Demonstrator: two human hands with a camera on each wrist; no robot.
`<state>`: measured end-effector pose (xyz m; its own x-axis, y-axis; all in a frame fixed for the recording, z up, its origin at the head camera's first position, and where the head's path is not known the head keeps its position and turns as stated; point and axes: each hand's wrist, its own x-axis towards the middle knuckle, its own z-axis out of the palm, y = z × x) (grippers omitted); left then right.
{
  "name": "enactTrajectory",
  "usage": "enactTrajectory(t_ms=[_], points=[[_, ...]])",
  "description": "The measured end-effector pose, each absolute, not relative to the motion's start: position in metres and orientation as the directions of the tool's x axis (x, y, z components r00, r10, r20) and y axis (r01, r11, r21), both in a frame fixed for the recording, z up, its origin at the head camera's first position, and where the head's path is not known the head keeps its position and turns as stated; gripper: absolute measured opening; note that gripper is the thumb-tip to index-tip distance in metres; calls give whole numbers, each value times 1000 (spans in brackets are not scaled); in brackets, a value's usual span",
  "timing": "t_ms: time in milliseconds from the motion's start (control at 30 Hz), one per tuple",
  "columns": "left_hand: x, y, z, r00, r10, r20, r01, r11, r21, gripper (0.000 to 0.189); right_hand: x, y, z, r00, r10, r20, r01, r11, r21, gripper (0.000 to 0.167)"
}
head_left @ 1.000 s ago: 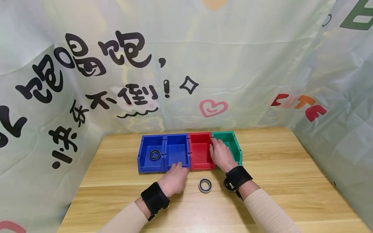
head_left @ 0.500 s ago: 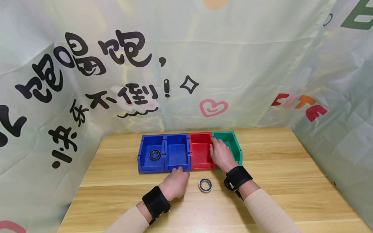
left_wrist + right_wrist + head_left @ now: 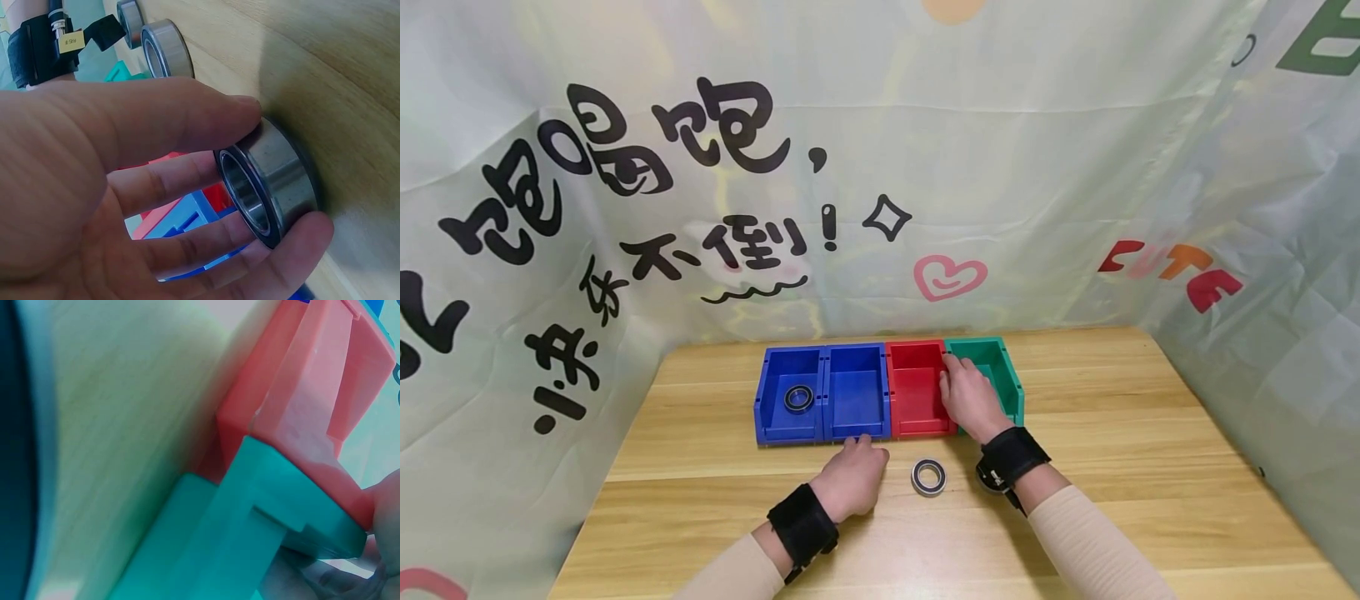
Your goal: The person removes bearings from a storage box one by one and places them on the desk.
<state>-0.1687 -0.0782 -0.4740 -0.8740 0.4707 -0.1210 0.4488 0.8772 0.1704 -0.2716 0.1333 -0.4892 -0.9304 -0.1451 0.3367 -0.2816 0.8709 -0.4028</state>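
In the left wrist view my left hand [image 3: 69, 169] grips a steel ball bearing [image 3: 281, 175] between thumb and fingers, close to the wooden tabletop. The head view has this left hand [image 3: 852, 477] in front of the second blue bin [image 3: 856, 392], its bearing hidden underneath. My right hand [image 3: 972, 398] is at the adjoining walls of the red bin [image 3: 917, 387] and the green bin [image 3: 996, 367]. In the right wrist view, its thumb [image 3: 387, 506] meets the red wall, with fingers on the green side, pinching both walls. Another bearing [image 3: 928, 477] lies flat between my hands.
One more bearing [image 3: 799, 398] rests in the leftmost blue bin [image 3: 765, 417]. Partly covered by the right wrist strap is a further bearing [image 3: 130, 24] on the table. The bins stand side by side on the wooden table [image 3: 1097, 400], before a printed cloth backdrop [image 3: 1045, 192].
My left hand has drawn back slightly from the blue bin's front edge, toward the near side and a little right. The right hand, the bins and the other bearings have kept their places.
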Motion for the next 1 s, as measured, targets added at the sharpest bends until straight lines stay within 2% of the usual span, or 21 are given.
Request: enactTrajectory(t_ms=[1000], points=[[-165, -77, -477, -876, 474, -91, 460, 876, 146, 24, -272, 134, -491, -938, -147, 314, -273, 871, -409, 40]])
